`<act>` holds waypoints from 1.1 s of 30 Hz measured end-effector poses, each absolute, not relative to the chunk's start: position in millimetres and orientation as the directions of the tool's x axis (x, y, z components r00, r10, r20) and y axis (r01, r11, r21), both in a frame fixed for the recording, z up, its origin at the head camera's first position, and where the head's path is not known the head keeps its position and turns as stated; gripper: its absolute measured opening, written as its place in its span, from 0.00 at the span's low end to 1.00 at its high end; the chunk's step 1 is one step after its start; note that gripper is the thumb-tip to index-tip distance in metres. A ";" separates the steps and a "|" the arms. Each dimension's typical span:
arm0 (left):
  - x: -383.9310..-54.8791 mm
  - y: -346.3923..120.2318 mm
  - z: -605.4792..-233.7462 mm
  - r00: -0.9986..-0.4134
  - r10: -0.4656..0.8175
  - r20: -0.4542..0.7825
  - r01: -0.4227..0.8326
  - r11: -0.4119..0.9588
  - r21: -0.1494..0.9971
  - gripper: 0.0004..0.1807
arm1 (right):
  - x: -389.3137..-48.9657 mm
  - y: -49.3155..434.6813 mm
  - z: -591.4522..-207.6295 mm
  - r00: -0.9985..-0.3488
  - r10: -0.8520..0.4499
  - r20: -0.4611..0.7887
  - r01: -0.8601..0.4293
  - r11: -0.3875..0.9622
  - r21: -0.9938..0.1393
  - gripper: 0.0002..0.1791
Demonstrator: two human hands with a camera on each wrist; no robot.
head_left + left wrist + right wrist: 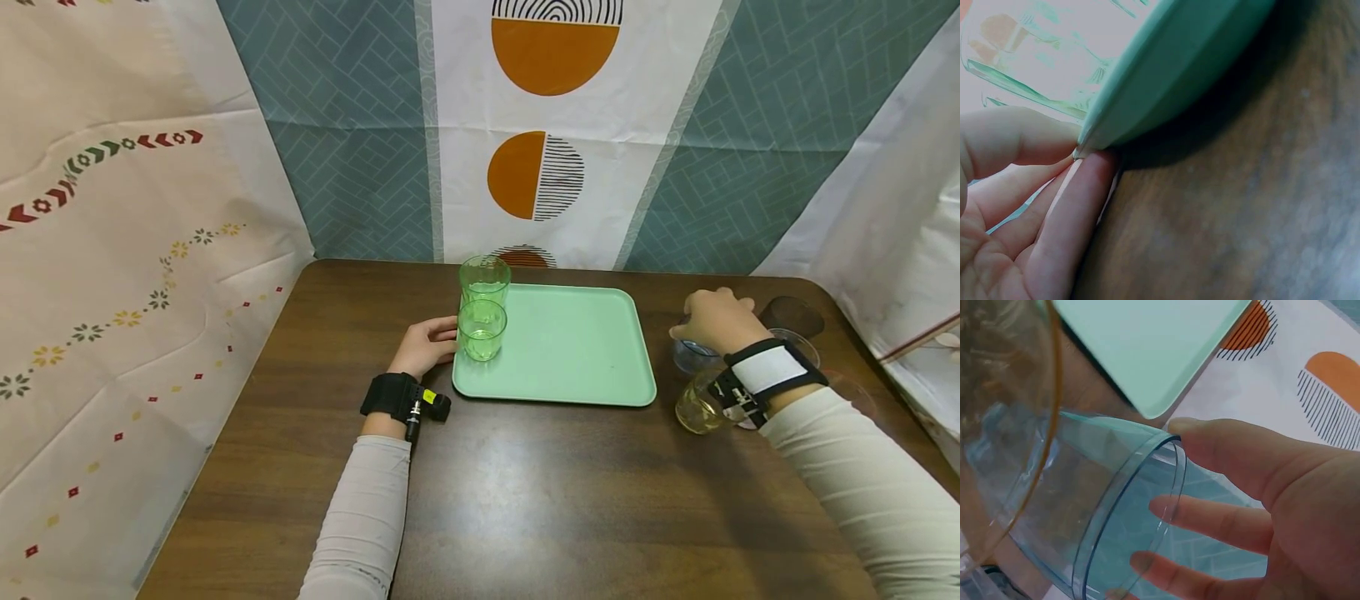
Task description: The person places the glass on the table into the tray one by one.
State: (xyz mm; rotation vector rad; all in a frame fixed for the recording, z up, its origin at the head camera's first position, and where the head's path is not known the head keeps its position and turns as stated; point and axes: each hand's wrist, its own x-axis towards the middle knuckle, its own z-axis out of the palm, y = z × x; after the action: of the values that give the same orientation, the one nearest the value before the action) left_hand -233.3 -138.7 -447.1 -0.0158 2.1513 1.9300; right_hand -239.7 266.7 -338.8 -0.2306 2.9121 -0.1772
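My left hand [433,343] pinches the left rim of a light green tray [585,350], thumb above and fingers beneath in the left wrist view. Two green glasses stand one behind the other at the tray's left side, a nearer glass [482,332] and a farther glass [485,275]. To the tray's right, my right hand [718,321] is over a clear blue glass [1129,512]. In the right wrist view its thumb lies against the rim, with the fingers bent about the mouth. A yellow glass [697,410] stands just nearer than the blue one.
Beyond my right wrist are a dark brown glass [791,315], a clear glass [798,342] and a reddish glass [851,392], partly hidden by the arm. The wooden table [525,500] meets a patterned curtain [360,167] at its back edge.
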 end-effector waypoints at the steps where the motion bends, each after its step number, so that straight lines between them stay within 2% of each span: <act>1: -233.6 -138.8 -447.5 -0.969 0.158 -0.191 -0.173 0.124 0.977 0.27 | -239.5 264.6 -338.8 -0.966 -0.167 -0.198 -0.142 0.981 -0.135 0.26; 33: -233.0 -139.5 -449.3 -0.968 0.164 -0.189 -0.175 0.098 0.980 0.28 | -230.6 187.7 -350.2 -0.944 -0.302 -0.134 -0.277 0.944 -0.178 0.25</act>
State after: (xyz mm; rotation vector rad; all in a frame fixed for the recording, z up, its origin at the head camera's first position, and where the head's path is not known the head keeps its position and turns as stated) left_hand -233.0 -139.5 -449.3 -0.0110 2.1264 1.9554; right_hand -230.6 187.7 -350.2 -0.4403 2.9399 -0.2352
